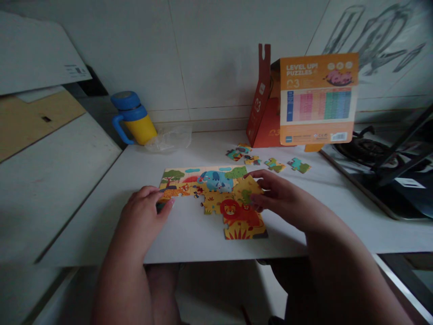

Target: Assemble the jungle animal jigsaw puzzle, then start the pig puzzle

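Note:
A partly joined jigsaw puzzle [216, 179] with an elephant, a cheetah and red lions lies flat on the white counter. My right hand [270, 192] pinches a yellow puzzle piece [249, 186] with a green patch, tilted above the puzzle's right side. At the left edge, my left hand [145, 207] curls its fingers and thumb around a dark green-edged puzzle piece [160, 206], mostly covered by the hand. Its fingertips reach the cheetah section. The lion part [238, 216] sticks out toward the counter's front edge.
Several loose pieces [252, 160] lie behind the puzzle. An orange puzzle box [318, 99] stands open against the wall. A yellow-blue bottle [137, 119] and a clear plastic bag [171, 139] are at back left. A gas stove [368, 151] borders the right; boards [40, 149] border the left.

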`<action>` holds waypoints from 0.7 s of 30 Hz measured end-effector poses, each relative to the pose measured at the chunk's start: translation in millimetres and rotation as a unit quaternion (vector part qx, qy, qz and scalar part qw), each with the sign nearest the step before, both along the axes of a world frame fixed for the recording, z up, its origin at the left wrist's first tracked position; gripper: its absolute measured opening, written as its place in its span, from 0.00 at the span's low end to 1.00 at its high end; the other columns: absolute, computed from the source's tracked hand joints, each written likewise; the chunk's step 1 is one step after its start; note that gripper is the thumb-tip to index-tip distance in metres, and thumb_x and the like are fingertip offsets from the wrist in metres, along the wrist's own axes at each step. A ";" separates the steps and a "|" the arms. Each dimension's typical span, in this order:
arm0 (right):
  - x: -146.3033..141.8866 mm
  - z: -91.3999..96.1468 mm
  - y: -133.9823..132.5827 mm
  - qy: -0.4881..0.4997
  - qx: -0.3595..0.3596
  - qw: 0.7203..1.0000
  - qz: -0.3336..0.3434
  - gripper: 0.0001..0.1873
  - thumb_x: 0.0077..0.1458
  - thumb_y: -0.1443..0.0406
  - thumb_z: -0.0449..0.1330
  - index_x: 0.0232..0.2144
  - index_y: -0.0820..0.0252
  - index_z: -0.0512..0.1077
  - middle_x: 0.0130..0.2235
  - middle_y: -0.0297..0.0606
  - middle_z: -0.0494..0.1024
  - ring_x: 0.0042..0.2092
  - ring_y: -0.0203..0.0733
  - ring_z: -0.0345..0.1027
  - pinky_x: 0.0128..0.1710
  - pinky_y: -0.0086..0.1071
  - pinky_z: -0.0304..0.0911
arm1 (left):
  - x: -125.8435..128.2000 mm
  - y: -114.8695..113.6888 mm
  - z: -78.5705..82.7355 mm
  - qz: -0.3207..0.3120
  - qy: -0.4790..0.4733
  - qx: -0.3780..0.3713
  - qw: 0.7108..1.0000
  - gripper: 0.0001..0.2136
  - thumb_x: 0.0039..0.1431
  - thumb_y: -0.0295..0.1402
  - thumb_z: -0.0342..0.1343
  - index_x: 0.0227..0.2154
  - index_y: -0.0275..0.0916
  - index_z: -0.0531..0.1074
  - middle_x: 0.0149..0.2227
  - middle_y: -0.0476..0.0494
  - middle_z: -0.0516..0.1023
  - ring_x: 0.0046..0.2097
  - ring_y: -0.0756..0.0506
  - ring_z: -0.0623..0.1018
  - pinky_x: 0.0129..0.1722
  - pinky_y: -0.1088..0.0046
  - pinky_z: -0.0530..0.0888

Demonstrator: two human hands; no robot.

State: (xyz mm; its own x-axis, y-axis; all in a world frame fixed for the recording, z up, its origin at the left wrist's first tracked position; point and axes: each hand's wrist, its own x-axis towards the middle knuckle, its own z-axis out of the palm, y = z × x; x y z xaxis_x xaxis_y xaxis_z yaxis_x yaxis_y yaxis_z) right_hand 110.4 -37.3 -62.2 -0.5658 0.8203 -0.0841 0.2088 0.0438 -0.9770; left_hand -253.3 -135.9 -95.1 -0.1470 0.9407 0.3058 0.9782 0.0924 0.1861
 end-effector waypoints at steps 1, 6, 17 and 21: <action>-8.3 1.3 -3.8 0.018 -0.011 1.000 0.011 0.21 0.60 0.57 0.66 0.53 0.53 0.69 0.45 0.39 0.80 0.41 0.43 0.77 0.40 0.38 0.74 | 4.5 2.5 0.5 0.000 0.012 0.011 1.000 0.14 0.68 0.44 0.54 0.41 0.42 0.81 0.51 0.36 0.79 0.53 0.32 0.79 0.60 0.48 0.76; -38.1 -0.9 -15.0 0.065 -0.076 0.995 0.025 0.18 0.58 0.55 0.67 0.48 0.53 0.69 0.46 0.40 0.81 0.46 0.46 0.78 0.45 0.39 0.75 | 45.0 12.8 11.3 -0.097 -0.075 0.064 0.990 0.09 0.70 0.39 0.57 0.45 0.42 0.79 0.52 0.38 0.79 0.57 0.35 0.78 0.62 0.50 0.76; -55.6 -15.1 -21.8 0.150 -0.191 0.969 0.033 0.20 0.59 0.53 0.69 0.50 0.54 0.74 0.51 0.42 0.83 0.49 0.45 0.78 0.54 0.42 0.74 | 96.0 14.0 10.6 -0.231 -0.203 0.107 0.945 0.09 0.73 0.33 0.56 0.53 0.43 0.72 0.52 0.40 0.81 0.55 0.41 0.80 0.57 0.56 0.78; -58.1 -19.8 -24.3 0.143 -0.192 0.971 -0.017 0.21 0.61 0.49 0.67 0.51 0.51 0.75 0.51 0.42 0.82 0.51 0.49 0.78 0.51 0.43 0.76 | 96.8 8.9 9.4 -0.232 -0.199 0.106 0.946 0.16 0.75 0.32 0.52 0.62 0.45 0.67 0.55 0.39 0.80 0.55 0.41 0.81 0.58 0.57 0.78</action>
State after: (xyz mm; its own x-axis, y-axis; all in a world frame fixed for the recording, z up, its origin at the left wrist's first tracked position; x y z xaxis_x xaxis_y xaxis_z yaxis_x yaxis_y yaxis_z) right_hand 52.3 -61.6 -82.1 -0.5840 0.7785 -0.2301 -0.0787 -0.3364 -0.9384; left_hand -156.6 -127.0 -85.7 0.1240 0.8555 0.5027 0.7522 -0.4114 0.5147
